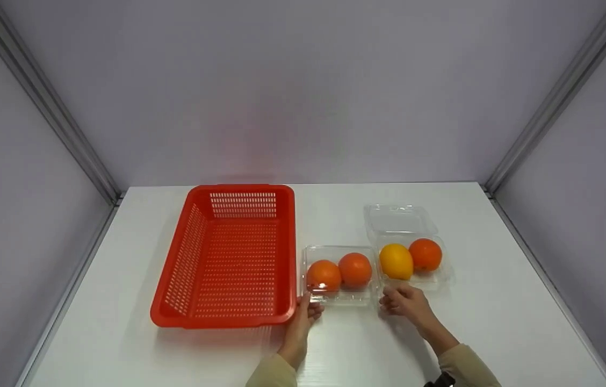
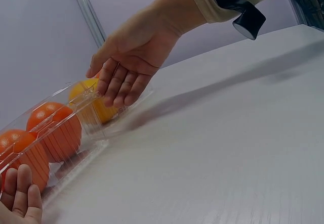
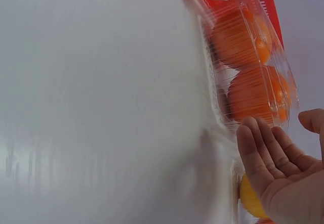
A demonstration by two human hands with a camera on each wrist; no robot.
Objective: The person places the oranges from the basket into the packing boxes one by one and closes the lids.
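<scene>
A clear plastic clamshell box [image 1: 335, 300] with its lid down holds two oranges [image 1: 355, 270]. My left hand [image 1: 298, 321] is at the front left corner of this box, its fingers loosely bent; whether they touch the plastic is hard to tell. Off the box's front right corner is my right hand [image 3: 286, 176], fingers extended, thumb apart, with nothing in it. Behind that hand, a second clamshell [image 1: 399, 219] lies with its lid folded back. Inside are a yellow fruit [image 1: 396, 262] and an orange [image 1: 425, 254].
To the left of the boxes stands a red plastic basket [image 1: 288, 258] with slotted walls and nothing inside. Everything rests on a white table [image 1: 120, 344]. Pale panels with grey metal corner posts [image 1: 56, 102] enclose the back and sides.
</scene>
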